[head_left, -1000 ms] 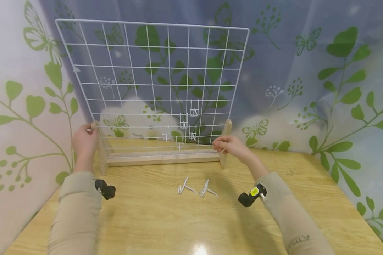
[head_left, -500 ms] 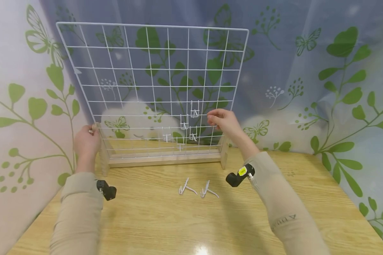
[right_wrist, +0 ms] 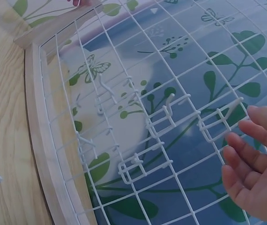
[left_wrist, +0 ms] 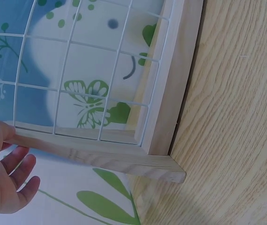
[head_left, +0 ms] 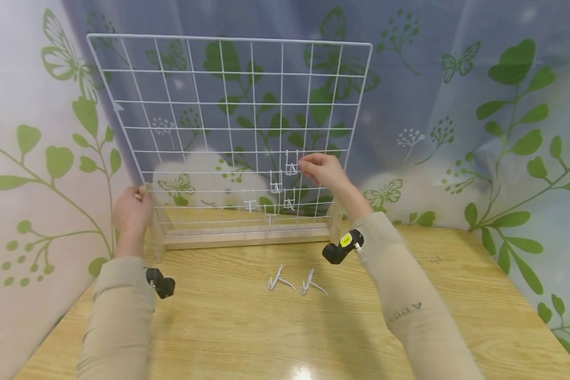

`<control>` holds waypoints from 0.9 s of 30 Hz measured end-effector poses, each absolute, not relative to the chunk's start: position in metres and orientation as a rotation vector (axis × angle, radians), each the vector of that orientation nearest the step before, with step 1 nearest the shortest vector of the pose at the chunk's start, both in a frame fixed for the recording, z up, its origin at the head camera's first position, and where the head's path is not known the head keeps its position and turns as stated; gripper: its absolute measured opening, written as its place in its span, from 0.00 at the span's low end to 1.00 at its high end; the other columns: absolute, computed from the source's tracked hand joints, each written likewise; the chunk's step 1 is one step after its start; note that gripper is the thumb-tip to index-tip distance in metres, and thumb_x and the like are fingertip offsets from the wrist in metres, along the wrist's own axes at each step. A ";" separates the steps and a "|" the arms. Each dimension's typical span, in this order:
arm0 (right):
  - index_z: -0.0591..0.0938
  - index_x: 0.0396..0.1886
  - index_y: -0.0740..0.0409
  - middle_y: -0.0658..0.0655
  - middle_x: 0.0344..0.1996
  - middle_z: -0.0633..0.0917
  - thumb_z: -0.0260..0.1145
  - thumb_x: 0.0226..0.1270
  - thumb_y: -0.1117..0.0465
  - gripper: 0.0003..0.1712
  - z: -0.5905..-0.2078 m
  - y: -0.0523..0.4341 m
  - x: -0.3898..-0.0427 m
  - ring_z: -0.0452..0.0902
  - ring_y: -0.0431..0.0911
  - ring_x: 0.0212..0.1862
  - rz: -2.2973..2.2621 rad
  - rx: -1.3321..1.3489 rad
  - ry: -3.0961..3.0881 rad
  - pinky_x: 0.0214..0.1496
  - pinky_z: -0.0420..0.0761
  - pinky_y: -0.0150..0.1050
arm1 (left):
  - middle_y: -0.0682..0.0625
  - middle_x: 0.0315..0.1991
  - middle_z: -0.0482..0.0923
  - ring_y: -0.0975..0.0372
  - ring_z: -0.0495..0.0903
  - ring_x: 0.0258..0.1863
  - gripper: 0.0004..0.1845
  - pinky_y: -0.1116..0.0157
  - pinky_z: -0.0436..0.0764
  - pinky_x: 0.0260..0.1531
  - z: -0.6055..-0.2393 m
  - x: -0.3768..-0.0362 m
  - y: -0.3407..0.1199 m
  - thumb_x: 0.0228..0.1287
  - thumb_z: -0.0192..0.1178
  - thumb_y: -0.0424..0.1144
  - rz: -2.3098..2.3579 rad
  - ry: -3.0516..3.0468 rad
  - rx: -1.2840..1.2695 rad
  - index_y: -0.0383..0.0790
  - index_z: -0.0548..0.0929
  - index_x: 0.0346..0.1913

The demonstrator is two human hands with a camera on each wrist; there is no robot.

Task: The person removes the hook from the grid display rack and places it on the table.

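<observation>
I see two loose white wire hooks [head_left: 281,278] [head_left: 312,283] lying side by side on the glossy wooden table [head_left: 456,295], in front of the rack and clear of both arms. The white wire grid panel [head_left: 228,84] stands upright in a pale wooden frame [head_left: 247,238] at the table's back edge, close against a leaf-and-butterfly printed backdrop [head_left: 503,105]. My left hand [head_left: 132,211] rests on the frame's left post [left_wrist: 91,152], thumb on its top, fingers loosely spread behind it. My right hand [head_left: 322,170] is up at the grid's lower right, fingers relaxed and slightly parted, fingertips [right_wrist: 239,143] right by the topmost hung hook [head_left: 291,164]; I cannot tell if they touch it. Four more hooks [head_left: 276,186] hang below it and to its left. The tabletop right of the frame lies open.
</observation>
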State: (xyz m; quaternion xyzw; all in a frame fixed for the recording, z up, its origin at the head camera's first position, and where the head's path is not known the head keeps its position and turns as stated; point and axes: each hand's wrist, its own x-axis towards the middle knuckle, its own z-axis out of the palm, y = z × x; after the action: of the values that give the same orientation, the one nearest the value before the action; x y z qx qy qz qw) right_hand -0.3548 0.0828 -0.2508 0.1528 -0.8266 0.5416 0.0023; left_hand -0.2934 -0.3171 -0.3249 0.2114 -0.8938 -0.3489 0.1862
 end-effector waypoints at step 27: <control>0.79 0.51 0.64 0.57 0.36 0.82 0.58 0.67 0.61 0.16 -0.253 0.051 -0.359 0.75 0.40 0.30 1.881 0.342 -2.524 0.37 0.77 0.38 | 0.34 0.50 0.73 0.41 0.71 0.48 0.27 0.46 0.68 0.48 -0.327 -0.294 -0.318 0.71 0.33 0.51 -0.982 -2.497 0.572 0.32 0.67 0.59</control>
State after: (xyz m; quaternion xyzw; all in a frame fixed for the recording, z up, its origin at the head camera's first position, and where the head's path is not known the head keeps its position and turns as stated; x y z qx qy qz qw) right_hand -0.3587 0.0515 -0.2526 0.1081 -0.7970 0.5941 -0.0125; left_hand -0.2944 -0.3180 -0.3273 0.2044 -0.8922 -0.3509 0.1976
